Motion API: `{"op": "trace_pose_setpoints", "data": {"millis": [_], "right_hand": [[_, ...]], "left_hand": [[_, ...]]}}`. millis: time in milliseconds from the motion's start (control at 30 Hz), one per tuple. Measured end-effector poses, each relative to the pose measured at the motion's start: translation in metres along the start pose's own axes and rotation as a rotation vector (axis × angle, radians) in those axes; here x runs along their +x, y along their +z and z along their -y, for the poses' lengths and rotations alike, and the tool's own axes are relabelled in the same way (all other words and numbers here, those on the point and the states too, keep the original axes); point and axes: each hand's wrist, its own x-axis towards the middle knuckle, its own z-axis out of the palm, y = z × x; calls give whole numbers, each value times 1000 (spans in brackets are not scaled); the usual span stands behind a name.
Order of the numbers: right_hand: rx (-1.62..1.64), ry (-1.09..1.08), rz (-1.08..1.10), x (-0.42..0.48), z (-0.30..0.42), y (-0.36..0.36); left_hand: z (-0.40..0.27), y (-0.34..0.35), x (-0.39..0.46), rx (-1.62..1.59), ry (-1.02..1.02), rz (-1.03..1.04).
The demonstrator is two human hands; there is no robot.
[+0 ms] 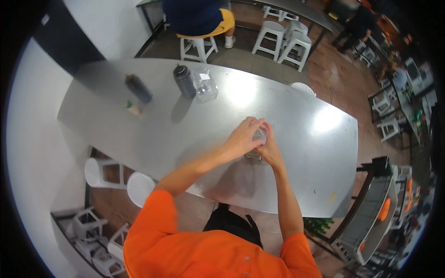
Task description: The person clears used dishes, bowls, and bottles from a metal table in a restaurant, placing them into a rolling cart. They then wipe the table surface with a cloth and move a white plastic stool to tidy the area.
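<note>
Both of my hands are wrapped around a clear, round-topped container [260, 135] above the middle of the steel table. My left hand [242, 139] curls over its left side and top. My right hand [270, 147] grips it from the right. Just below my hands, a pale translucent thing [255, 156] shows on the tabletop; I cannot tell whether it is part of the same container. Toward the far side stand a dark sauce bottle [185, 81] and, touching or close beside it, a clear plastic container [206, 88] with a white label.
The steel table [302, 166] has another dark bottle [138, 88] and a small green-capped bottle [132, 108] at left. White stools [139, 187] stand around it. A seated person [194, 17] is beyond the far edge. A grey cart [365, 208] holds orange items at right.
</note>
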Motion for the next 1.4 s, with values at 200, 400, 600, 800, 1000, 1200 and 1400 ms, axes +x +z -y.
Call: {"op": "trace_pose_setpoints", "data": {"millis": [200,400,600,800,1000,1200,1400], "right_hand": [[363,226,-183,-50,-24,-69],[327,-28,-528,-175,11,-192],[-104,50,-1106,-392,100,-337],[-321,58,-1491,-543,108,-458],[-48,-101,-1411,-585,40,-581],[9,-54,-1267,-602,18,-652],[-48,12,-1275,-669,6,-699]], "left_hand": [[54,11,51,653,357,-328],[291,-126,123,-544,-649,-679],[292,-92,159,-225,-714,-571],[66,65,177,-197,-168,-103],[-319,261,118,-355,310,437],[-523,482,127,-433,551,783],[-604,709,101,-942,-1,1231]]}}
